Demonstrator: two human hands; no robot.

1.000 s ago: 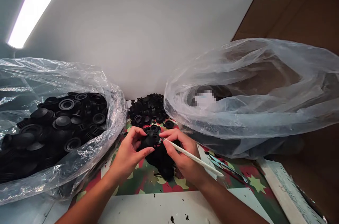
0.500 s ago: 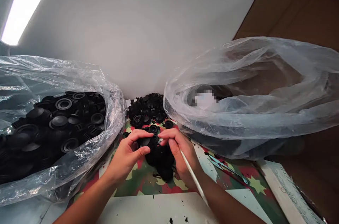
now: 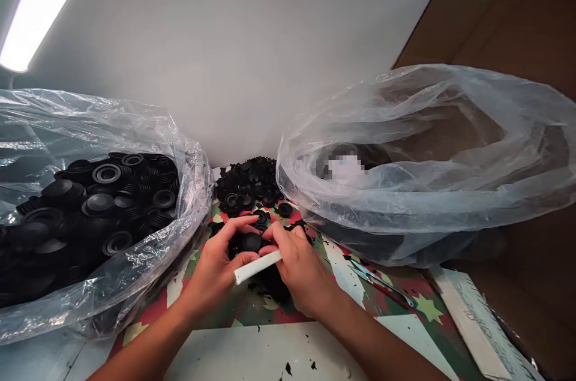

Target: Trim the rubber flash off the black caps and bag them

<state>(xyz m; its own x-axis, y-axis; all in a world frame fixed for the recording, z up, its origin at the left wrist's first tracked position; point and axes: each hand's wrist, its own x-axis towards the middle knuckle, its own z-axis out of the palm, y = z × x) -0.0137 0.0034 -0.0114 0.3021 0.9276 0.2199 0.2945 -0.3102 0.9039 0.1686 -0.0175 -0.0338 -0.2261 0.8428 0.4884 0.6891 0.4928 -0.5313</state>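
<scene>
Both hands meet over the patterned table cover (image 3: 396,303) in the middle. My left hand (image 3: 216,267) curls its fingers round a small black rubber cap (image 3: 250,242). My right hand (image 3: 299,267) pinches the same cap from the right and also holds a thin white stick-like tool (image 3: 256,267), which lies across the hands with its end pointing left. A small heap of black rubber bits (image 3: 270,285) lies under the hands.
A clear plastic bag (image 3: 148,129) full of black rubber caps (image 3: 99,201) sits at the left. A larger clear bag (image 3: 427,177) sits at the right. More black caps (image 3: 249,180) pile up by the white wall. Metal tweezers (image 3: 378,282) lie right of my hands; a white board (image 3: 252,351) lies near me.
The white tool has swung round in my right hand, from pointing back right to lying across the hands pointing left. Both hands shifted slightly away from me with the cap.
</scene>
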